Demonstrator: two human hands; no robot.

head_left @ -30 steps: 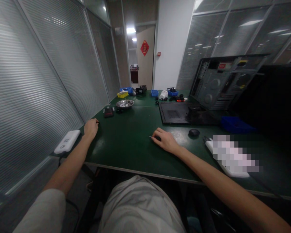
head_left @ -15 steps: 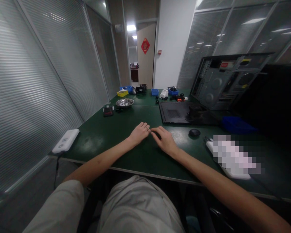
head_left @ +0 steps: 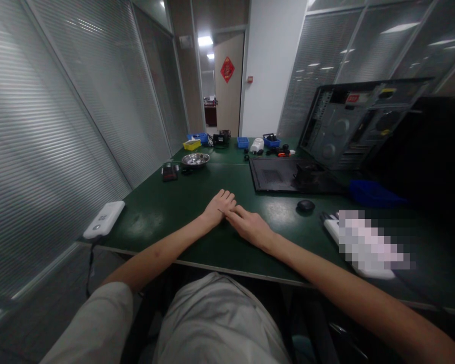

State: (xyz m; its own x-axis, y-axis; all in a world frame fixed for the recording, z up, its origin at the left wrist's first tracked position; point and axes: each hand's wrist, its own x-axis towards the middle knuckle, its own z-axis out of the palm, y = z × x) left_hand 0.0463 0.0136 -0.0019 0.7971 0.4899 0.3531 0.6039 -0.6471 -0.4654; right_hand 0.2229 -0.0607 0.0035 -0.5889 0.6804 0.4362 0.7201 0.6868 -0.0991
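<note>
My left hand [head_left: 217, 208] rests over the green table [head_left: 182, 202], back up, with its fingers curled under. What it holds, if anything, is hidden. My right hand [head_left: 247, 223] is closed, its fingers pinched on a thin dark stick [head_left: 222, 211] that lies across the back of my left hand. The two hands touch near the middle of the table's front part. A black mouse [head_left: 305, 206] lies to the right of my right hand.
Behind the hands stand a metal bowl [head_left: 195, 160], a black panel [head_left: 288, 175] and small blue trays [head_left: 243, 142]. An open computer case [head_left: 349, 126] and a blue tray [head_left: 375, 194] are at right. White devices [head_left: 104, 219] lie at both sides.
My right hand has moved left, its fingertips now over the back of my left hand. The thin stick now shows there. The view has shifted slightly.
</note>
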